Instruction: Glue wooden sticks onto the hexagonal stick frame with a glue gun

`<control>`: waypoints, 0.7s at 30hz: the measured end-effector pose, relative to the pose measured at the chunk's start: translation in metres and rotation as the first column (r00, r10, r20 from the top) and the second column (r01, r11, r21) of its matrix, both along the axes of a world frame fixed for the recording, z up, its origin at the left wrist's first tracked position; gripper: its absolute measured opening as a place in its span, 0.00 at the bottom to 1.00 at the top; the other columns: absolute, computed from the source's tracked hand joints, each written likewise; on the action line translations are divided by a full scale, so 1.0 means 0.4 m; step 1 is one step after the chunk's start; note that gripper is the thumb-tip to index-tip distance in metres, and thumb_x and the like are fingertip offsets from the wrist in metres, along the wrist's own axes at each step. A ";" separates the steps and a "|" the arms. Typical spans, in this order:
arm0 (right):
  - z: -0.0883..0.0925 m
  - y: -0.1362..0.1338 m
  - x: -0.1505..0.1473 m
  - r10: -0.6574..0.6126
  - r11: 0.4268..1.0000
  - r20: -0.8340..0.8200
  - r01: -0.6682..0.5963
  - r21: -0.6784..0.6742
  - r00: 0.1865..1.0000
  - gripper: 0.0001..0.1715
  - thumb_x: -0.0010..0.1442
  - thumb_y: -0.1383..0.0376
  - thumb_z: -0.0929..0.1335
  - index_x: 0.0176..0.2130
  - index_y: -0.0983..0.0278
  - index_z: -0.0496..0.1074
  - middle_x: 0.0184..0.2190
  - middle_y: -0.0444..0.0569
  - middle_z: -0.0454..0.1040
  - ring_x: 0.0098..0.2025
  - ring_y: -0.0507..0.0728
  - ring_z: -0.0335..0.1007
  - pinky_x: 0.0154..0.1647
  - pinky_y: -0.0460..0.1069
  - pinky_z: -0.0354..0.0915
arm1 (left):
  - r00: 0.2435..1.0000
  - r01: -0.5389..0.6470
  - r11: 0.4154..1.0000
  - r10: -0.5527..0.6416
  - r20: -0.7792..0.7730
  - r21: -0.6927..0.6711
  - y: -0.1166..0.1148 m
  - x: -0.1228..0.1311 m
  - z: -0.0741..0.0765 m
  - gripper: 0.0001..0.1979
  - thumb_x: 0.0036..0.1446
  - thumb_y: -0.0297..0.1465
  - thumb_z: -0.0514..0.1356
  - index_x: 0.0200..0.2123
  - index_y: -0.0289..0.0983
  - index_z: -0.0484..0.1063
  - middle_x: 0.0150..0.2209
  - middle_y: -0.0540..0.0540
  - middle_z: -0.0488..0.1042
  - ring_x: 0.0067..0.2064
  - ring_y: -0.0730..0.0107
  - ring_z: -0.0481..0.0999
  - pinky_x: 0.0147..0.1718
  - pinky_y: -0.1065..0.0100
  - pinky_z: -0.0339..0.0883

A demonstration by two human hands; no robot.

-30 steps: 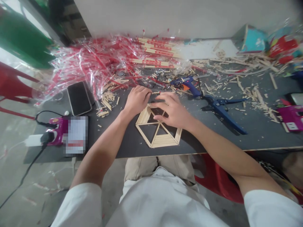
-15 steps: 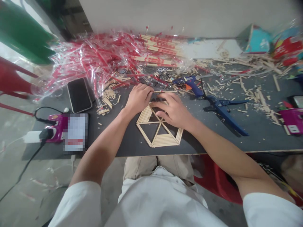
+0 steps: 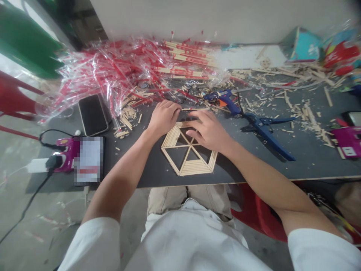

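Since the hexagonal frame of craft sticks (image 3: pixel 188 165) at lower centre on the dark tabletop (image 3: pixel 248 165) is light and brittle, we take it by its thick lower edge. Our right hand (image 3: pixel 208 130) lies spread open on it; our left hand (image 3: pixel 164 119) curls at a loose stick (image 3: pixel 187 109), but we cannot tell if it pinches.

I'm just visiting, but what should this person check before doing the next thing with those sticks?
1. Left hand at the end of the loose stick: ok.
2. Right hand gripping that stick: cannot tell.
3. Hexagon frame lying flat on the table: ok.
4. Spokes meeting at the frame's centre: ok.
5. Glue gun within reach, not in either hand: ok.
6. Wrappers kept away from the glue gun: not ok, they lie right beside it.
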State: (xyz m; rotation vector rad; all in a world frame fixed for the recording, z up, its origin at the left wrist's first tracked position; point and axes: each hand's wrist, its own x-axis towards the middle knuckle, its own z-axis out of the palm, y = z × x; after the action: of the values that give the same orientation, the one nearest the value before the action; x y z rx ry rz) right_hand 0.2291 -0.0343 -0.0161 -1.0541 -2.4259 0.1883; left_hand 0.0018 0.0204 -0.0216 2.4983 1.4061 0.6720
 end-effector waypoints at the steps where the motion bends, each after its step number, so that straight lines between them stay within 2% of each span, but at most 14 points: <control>1: -0.001 0.003 0.003 -0.008 1.000 -0.024 0.008 -0.001 1.000 0.32 0.77 0.45 0.59 0.52 0.61 0.81 0.59 0.62 0.76 0.64 0.70 0.70 0.68 0.67 0.64 | 1.000 -0.001 1.000 0.001 0.000 0.000 0.000 0.000 0.000 0.16 0.73 0.32 0.51 0.48 0.38 0.79 0.49 0.39 0.82 0.53 0.52 0.77 0.55 0.52 0.68; 4: -0.005 0.017 0.017 -0.039 0.999 -0.124 0.037 -0.023 0.992 0.20 0.76 0.51 0.65 0.50 0.60 0.80 0.55 0.60 0.78 0.60 0.68 0.74 0.64 0.65 0.68 | 1.000 0.001 1.000 -0.001 0.003 -0.003 0.000 0.001 0.002 0.16 0.73 0.32 0.51 0.49 0.38 0.80 0.50 0.39 0.83 0.53 0.51 0.77 0.56 0.52 0.68; 7: -0.008 0.035 0.034 -0.134 0.990 -0.224 0.122 -0.066 0.965 0.09 0.72 0.59 0.68 0.43 0.57 0.78 0.47 0.55 0.82 0.54 0.67 0.77 0.61 0.66 0.70 | 1.000 0.000 1.000 0.000 0.005 -0.001 0.002 0.002 0.002 0.16 0.73 0.32 0.52 0.48 0.39 0.80 0.49 0.40 0.83 0.53 0.52 0.77 0.57 0.52 0.68; 11: -0.005 0.060 0.064 -0.268 0.962 -0.314 0.234 -0.144 0.911 0.09 0.68 0.62 0.70 0.33 0.56 0.76 0.40 0.50 0.84 0.47 0.65 0.80 0.57 0.64 0.73 | 1.000 -0.010 1.000 0.010 0.000 0.006 0.006 0.000 0.001 0.15 0.72 0.32 0.52 0.47 0.40 0.80 0.47 0.40 0.83 0.52 0.53 0.77 0.57 0.52 0.68; 14: 0.001 0.074 0.088 -0.362 0.932 -0.372 0.318 -0.175 0.855 0.09 0.64 0.62 0.73 0.30 0.56 0.76 0.38 0.49 0.84 0.46 0.65 0.81 0.56 0.64 0.74 | 1.000 -0.009 1.000 0.009 -0.002 0.011 0.008 -0.001 0.001 0.15 0.73 0.33 0.52 0.46 0.40 0.79 0.47 0.40 0.83 0.52 0.53 0.77 0.56 0.52 0.68; 18: -0.002 0.087 0.115 -0.423 0.898 -0.530 0.420 -0.133 0.735 0.12 0.62 0.58 0.76 0.30 0.57 0.74 0.35 0.50 0.83 0.41 0.63 0.80 0.47 0.62 0.77 | 1.000 -0.019 1.000 0.019 -0.005 0.014 0.009 -0.002 0.002 0.15 0.72 0.32 0.52 0.46 0.39 0.80 0.47 0.40 0.83 0.52 0.53 0.77 0.56 0.53 0.68; 21: -0.014 0.097 0.126 -0.459 0.879 -0.584 0.439 -0.187 0.670 0.12 0.63 0.55 0.75 0.32 0.58 0.74 0.36 0.50 0.82 0.38 0.60 0.80 0.43 0.59 0.77 | 1.000 -0.020 1.000 0.020 -0.007 0.009 0.009 -0.003 0.004 0.15 0.72 0.33 0.52 0.46 0.39 0.80 0.47 0.40 0.83 0.53 0.53 0.77 0.56 0.53 0.68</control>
State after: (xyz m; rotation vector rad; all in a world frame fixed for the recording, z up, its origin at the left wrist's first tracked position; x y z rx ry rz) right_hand 0.2797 0.0043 -0.0215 -1.3234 -1.5263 0.3398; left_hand 0.0008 0.0239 -0.0201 2.4990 1.4359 0.6762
